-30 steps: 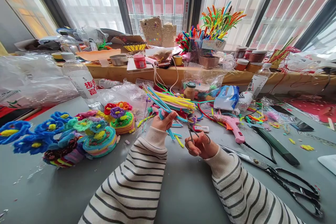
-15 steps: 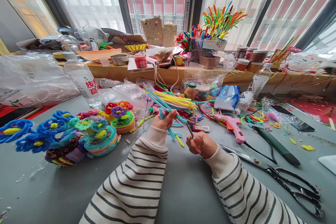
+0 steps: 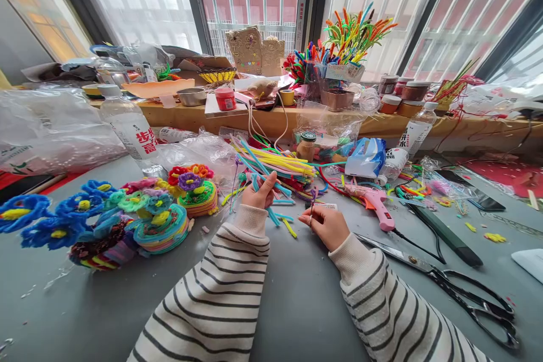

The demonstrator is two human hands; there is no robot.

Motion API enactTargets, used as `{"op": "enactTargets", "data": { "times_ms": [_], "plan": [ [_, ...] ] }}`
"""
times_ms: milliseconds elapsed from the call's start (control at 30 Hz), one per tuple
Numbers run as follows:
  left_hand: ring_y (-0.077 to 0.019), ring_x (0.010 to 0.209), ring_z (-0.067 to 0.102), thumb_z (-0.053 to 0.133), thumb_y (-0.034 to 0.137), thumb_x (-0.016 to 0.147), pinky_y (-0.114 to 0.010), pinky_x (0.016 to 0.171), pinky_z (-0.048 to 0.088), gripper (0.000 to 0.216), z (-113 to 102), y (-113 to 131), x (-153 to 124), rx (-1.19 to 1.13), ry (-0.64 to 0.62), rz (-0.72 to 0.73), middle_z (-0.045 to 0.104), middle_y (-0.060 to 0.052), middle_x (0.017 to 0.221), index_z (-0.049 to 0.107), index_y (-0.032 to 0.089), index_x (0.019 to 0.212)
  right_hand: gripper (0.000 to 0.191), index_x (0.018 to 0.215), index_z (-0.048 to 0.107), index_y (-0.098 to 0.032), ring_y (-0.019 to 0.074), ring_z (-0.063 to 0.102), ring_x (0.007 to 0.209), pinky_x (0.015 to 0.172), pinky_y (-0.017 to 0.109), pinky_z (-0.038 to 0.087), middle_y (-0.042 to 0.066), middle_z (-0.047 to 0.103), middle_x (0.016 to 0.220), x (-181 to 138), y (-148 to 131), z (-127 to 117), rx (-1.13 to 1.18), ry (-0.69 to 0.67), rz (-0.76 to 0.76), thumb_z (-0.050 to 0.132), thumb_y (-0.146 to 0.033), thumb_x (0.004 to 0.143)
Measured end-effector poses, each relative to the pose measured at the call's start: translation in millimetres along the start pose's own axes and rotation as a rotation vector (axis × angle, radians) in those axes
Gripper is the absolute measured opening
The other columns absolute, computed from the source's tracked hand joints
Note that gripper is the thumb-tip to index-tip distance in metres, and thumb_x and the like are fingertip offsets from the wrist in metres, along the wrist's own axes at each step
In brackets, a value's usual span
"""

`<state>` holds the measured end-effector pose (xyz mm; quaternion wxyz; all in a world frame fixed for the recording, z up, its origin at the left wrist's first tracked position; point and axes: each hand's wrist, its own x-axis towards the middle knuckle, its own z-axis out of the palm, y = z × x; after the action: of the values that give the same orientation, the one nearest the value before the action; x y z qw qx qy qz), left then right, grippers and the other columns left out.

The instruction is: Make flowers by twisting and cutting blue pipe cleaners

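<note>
My left hand (image 3: 257,193) is closed around light-blue pipe cleaners (image 3: 282,188), whose ends stick out past the thumb on both sides. Cut blue pieces (image 3: 283,202) and a short yellow piece (image 3: 290,229) lie just beyond it on the table. To the right, my right hand (image 3: 330,227) pinches small scissors (image 3: 311,214) low over the table, mostly hidden by the fingers. Right behind that hand is a small white-labelled box (image 3: 326,206). Past both hands lies a bundle of yellow, pink and white pipe cleaners (image 3: 292,167).
Pipe-cleaner flower pots (image 3: 161,226) stand at left. On the right lie a pink glue gun (image 3: 377,206) with its cord, large black-handled scissors (image 3: 449,283) and a dark green bar (image 3: 449,237). Water bottles (image 3: 127,130) and a cluttered ledge (image 3: 190,116) line the back.
My right hand has drawn the scissors away from the blue pipe cleaners and turned palm down near the small box. The left hand keeps its hold, almost in place.
</note>
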<state>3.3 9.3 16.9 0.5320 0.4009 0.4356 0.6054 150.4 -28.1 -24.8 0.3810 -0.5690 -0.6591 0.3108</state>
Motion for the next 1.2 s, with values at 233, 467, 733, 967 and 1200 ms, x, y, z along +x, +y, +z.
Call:
{"op": "enactTargets", "data": {
  "times_ms": [233,467,733,967,1200],
  "plan": [
    [0.0001,0.023,0.024,0.059,0.038,0.055,-0.017,0.026,0.011,0.03,-3,-3,3,-0.026,-0.109,0.042,0.047,0.003,0.034,0.059,0.01,0.067,0.017,0.075,0.057,-0.013,0.0152,0.055,0.058,0.059,0.026,0.041,0.005,0.061,0.063,2,4,2,-0.153,0.05,-0.012,0.047,-0.022,0.066],
    [0.0016,0.023,0.023,0.061,0.041,0.051,-0.017,0.027,0.009,0.032,0,2,-3,-0.041,-0.168,0.028,0.047,0.003,0.038,0.058,0.01,0.058,0.024,0.074,0.058,-0.014,0.0129,0.05,0.052,0.052,0.024,0.04,0.003,0.056,0.057,-1,0,-2,-0.049,0.15,-0.018,0.047,-0.034,0.067],
    [0.0001,0.027,0.025,0.061,0.037,0.052,-0.019,0.03,0.012,0.031,8,5,-16,0.247,-0.302,-0.068,0.037,0.005,0.03,0.049,0.011,0.04,0.032,0.072,0.052,-0.015,0.0063,0.04,0.039,0.036,0.02,0.033,-0.001,0.049,0.054,-7,-10,-1,0.603,-0.108,-0.127,0.045,-0.046,0.068],
    [-0.0008,0.027,0.025,0.061,0.037,0.052,-0.019,0.031,0.012,0.03,8,2,-14,0.275,-0.268,-0.046,0.03,0.007,0.027,0.05,0.011,0.042,0.02,0.066,0.053,-0.015,0.0048,0.04,0.038,0.036,0.018,0.032,-0.003,0.049,0.051,-7,-13,-2,0.567,-0.102,-0.08,0.05,-0.034,0.069],
    [0.0001,0.025,0.024,0.061,0.038,0.051,-0.018,0.029,0.014,0.028,-2,7,-3,0.069,-0.056,0.011,0.045,0.004,0.035,0.056,0.011,0.056,0.021,0.064,0.054,-0.015,0.0046,0.038,0.039,0.036,0.018,0.03,-0.003,0.046,0.05,3,-2,-9,0.618,0.03,-0.022,0.05,-0.035,0.069]
  ]
}}
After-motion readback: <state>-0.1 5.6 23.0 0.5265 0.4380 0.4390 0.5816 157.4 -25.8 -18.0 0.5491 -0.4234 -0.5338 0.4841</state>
